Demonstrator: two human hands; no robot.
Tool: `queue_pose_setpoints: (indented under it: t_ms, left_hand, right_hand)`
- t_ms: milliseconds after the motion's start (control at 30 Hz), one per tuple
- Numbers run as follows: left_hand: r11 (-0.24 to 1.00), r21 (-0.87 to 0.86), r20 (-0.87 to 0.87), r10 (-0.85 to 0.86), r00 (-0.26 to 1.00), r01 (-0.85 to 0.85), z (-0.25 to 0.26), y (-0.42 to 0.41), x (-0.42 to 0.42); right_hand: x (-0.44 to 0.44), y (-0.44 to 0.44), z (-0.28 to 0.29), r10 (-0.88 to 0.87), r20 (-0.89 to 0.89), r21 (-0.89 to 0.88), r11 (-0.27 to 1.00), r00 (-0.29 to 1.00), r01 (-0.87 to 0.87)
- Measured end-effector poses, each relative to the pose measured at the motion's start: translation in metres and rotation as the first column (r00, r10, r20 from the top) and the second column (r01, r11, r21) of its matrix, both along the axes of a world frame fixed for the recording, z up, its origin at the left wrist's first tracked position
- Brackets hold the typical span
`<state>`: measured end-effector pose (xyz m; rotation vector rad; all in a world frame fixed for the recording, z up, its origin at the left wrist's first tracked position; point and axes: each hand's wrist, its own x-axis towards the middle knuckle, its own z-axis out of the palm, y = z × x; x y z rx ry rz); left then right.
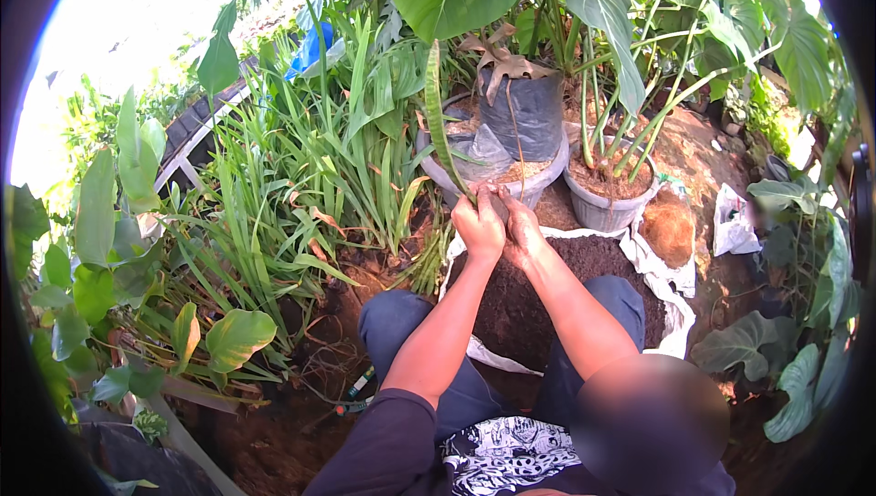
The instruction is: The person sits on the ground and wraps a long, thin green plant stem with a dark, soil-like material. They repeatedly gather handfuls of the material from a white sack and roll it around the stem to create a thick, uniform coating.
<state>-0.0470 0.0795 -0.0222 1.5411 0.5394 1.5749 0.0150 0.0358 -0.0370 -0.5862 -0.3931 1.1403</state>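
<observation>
My left hand (479, 223) and my right hand (521, 228) are pressed together in front of me, above the near side of a grey pot. A long, upright snake plant leaf (438, 116) rises from between them, leaning slightly left. At its base the hands close around a dark clump (497, 207), mostly hidden by the fingers; whether it is soil or a small bag I cannot tell. Below my forearms, dark potting soil (582, 270) lies on an opened white sack (674, 318). A bundle of green leaf cuttings (428, 260) rests at the sack's left edge.
Behind my hands, a wide grey pot (540, 184) holds a black grow bag (523, 113). To its right stands a potted large-leaved plant (602, 205), beside brown fibre (667, 229). Dense strappy foliage (321, 154) fills the left. A tool with coloured handles (356, 397) lies by my left leg.
</observation>
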Motion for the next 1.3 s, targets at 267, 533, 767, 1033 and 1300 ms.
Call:
queue_pose_setpoints:
  t_ms: [267, 533, 767, 1033, 1300]
  left_hand:
    - [0.999, 0.038, -0.095, 0.000, 0.995, 0.004, 0.005, -0.009, 0.001]
    - [0.961, 0.276, -0.192, 0.086, 0.978, -0.030, 0.005, -0.025, 0.001]
    - [0.990, -0.126, 0.059, -0.062, 0.996, 0.069, 0.011, 0.004, 0.003]
    - [0.612, -0.595, 0.392, -0.345, 0.853, 0.521, 0.013, 0.019, 0.004]
    - [0.423, -0.571, 0.606, -0.361, 0.709, 0.703, -0.004, 0.018, 0.005]
  right_hand:
    - [0.017, -0.002, 0.004, 0.035, -0.071, 0.022, 0.999, 0.997, -0.033]
    - [0.014, -0.005, -0.008, 0.000, -0.066, -0.028, 1.000, 0.998, -0.002]
    - [0.012, 0.000, 0.011, -0.199, 0.447, -0.051, 0.968, 0.872, 0.247]
    - [0.016, -0.032, 0.046, -0.682, 0.729, 0.546, 0.636, 0.066, 0.545]
    - [-0.004, -0.014, 0.015, -0.402, 0.914, 0.354, 0.860, 0.059, 0.368]
